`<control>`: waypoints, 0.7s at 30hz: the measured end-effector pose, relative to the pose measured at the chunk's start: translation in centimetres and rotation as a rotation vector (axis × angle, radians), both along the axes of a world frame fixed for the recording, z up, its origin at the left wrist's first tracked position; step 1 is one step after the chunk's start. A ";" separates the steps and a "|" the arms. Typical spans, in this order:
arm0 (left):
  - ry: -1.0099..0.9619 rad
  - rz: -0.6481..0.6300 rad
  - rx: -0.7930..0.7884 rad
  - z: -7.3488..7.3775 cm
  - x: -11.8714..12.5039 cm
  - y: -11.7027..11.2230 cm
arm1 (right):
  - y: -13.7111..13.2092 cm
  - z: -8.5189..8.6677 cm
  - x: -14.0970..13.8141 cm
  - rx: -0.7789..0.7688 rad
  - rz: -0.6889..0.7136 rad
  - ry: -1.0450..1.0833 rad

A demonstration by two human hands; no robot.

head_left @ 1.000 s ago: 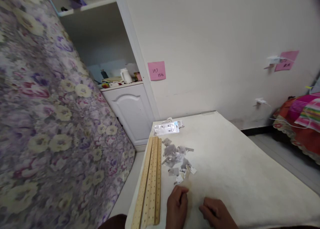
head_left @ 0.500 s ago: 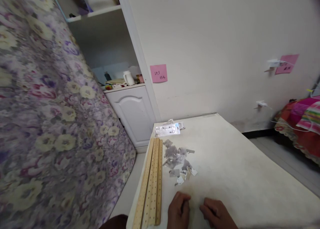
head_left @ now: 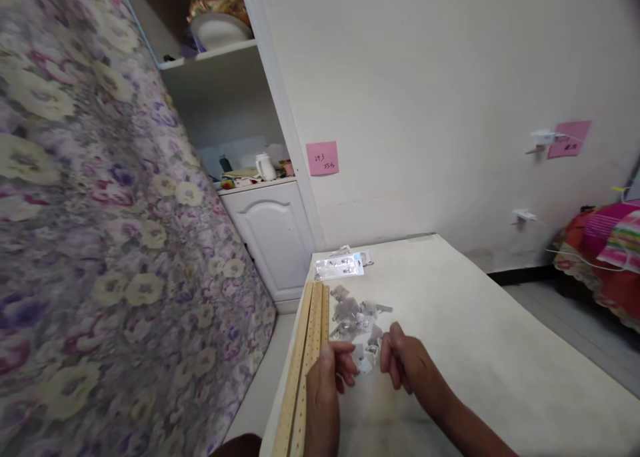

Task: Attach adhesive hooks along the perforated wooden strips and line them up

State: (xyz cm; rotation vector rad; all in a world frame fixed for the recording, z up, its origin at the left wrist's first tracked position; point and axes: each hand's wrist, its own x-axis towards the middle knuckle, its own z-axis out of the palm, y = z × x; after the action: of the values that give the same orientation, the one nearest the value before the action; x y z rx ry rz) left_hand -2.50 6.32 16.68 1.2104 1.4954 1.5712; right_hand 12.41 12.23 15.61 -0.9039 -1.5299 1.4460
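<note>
Small grey and white pieces in clear packets lie in a loose pile on the white table. My left hand is over the near end of the pile, beside the wooden strips, with its fingers loosely bent and apart; I see nothing in it. Across from it, at the right edge of the pile, my right hand has its fingers curled together close to the packets. What they hold, if anything, is hidden. Long wooden strips with rows of holes run along the table's left side, partly covered by my left hand.
A clear blister pack lies at the table's far end. A floral curtain hangs at left, next to a white cabinet. Beyond the table are the wall with a pink note and, at right, a bed with coloured covers.
Both hands have moved forward from the near part of the table to the pile. The left hand's fingers have loosened from a curl. The camera view has tilted slightly upward.
</note>
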 end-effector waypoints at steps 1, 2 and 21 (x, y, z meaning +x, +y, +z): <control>0.001 0.002 0.008 0.8 -0.1 0.2 | 0.2 0.8 -0.1 0.009 0.009 0.003; 0.011 -0.002 0.011 1.5 -0.3 0.4 | 0.4 1.5 -0.2 0.016 0.012 0.008; 0.086 0.040 -0.045 2.8 -2.0 2.2 | 2.9 2.6 0.1 0.009 -0.040 -0.034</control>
State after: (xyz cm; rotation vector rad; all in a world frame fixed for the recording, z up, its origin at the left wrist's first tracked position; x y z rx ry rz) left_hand -4.53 8.54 19.53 1.2433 1.6107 1.5200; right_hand 12.52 15.08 18.21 -0.9531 -1.5327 1.4010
